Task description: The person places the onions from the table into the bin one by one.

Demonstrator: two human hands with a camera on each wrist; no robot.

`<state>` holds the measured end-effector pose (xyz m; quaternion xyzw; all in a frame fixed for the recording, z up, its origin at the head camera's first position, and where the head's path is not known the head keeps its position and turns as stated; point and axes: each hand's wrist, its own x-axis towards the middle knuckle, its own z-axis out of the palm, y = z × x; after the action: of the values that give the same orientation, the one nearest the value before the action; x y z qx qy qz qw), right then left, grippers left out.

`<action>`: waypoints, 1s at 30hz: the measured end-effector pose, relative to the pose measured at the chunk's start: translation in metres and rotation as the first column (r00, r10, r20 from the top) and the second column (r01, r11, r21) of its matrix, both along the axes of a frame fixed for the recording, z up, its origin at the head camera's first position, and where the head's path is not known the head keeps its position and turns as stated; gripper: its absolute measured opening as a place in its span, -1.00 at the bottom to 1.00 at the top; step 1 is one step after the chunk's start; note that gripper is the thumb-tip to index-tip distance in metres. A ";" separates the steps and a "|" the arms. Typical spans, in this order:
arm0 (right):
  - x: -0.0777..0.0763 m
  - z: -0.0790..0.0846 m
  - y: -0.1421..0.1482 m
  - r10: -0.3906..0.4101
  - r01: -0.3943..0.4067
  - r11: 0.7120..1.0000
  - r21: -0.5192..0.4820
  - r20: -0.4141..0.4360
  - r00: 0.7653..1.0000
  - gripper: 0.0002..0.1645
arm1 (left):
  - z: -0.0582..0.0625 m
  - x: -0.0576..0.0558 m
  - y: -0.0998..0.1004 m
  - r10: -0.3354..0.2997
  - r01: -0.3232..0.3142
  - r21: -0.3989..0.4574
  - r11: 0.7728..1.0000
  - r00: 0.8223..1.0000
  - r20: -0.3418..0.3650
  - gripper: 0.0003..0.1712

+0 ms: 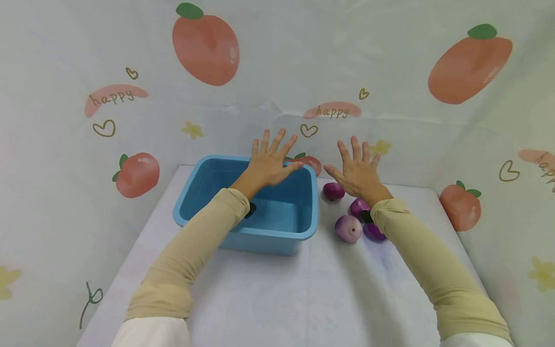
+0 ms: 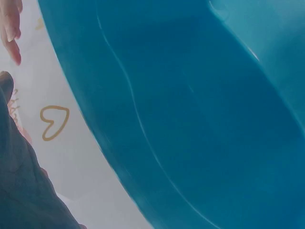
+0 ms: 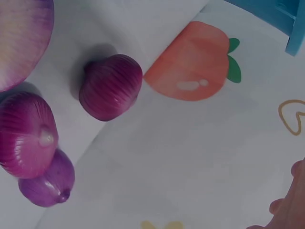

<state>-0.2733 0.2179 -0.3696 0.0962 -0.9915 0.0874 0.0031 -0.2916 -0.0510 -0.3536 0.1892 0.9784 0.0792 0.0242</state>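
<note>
My left hand (image 1: 267, 165) is raised over the blue plastic tub (image 1: 310, 207), fingers straight and spread, holding nothing. My right hand (image 1: 359, 176) hovers with spread fingers above several red onions, touching none of them. One dark onion (image 1: 333, 192) lies near the tub's right wall. A paler onion (image 1: 348, 229) sits closer to me, beside two purple ones partly hidden by the right wrist. In the right wrist view, the dark onion (image 3: 111, 87) lies apart from the others, and part of my hand (image 3: 290, 202) shows at the lower right. The left wrist view looks into the tub (image 2: 190, 119).
A white cloth covers the table (image 1: 277, 299), with a fruit-printed white curtain (image 1: 277, 62) hanging behind and at both sides. The tub stands left of the onions near the back edge. A dark wrist strap piece (image 1: 366, 216) shows at the right cuff.
</note>
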 end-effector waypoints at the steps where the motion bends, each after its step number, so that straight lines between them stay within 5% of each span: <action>1: 0.000 0.000 0.000 0.001 -0.001 1.000 0.000 -0.001 1.000 0.17 | 0.000 0.000 0.000 0.001 -0.001 -0.001 1.000 1.000 0.002 -0.07; 16: 0.003 -0.003 0.000 0.019 -0.019 1.000 0.003 -0.008 1.000 0.13 | 0.008 0.006 -0.009 -0.022 0.023 0.029 0.999 0.999 -0.039 -0.11; 30: 0.016 -0.020 0.019 0.151 -0.151 0.984 -0.098 -0.006 0.989 0.03 | 0.044 0.011 -0.056 -0.019 0.021 0.025 0.999 0.995 -0.101 -0.13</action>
<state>-0.2574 0.2366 -0.3893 0.1706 -0.9759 0.1358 0.0005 -0.2807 -0.1067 -0.3096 0.2031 0.9753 0.0822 -0.0269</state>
